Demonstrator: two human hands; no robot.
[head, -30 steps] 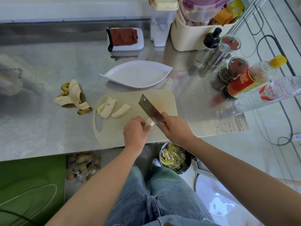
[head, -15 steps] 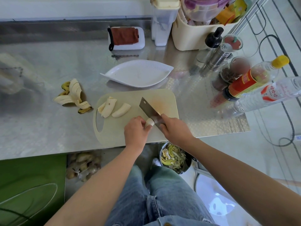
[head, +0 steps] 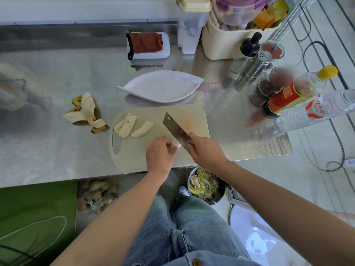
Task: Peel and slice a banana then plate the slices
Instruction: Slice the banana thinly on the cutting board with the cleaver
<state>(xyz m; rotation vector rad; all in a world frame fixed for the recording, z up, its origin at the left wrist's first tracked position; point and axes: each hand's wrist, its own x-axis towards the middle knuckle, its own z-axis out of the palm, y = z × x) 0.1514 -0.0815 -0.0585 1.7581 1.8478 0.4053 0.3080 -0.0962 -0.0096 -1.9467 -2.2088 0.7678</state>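
Several peeled banana pieces (head: 132, 126) lie aside on the beige plastic cutting board (head: 194, 116), leaving room to cut. The left hand (head: 158, 152) pinches a short banana stub (head: 175, 145) with curled fingers to steady it, and the right hand (head: 204, 152), wrapped round the handle, holds the steel cleaver (head: 175, 127) against it.

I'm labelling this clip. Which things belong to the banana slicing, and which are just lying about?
In the job: banana piece held by the left hand; cleaver in the right hand; cutting board; cut pieces; empty white plate.
Lying about: banana peel; red cloth; steel shaker; yellow-capped bottle; clear bottle.
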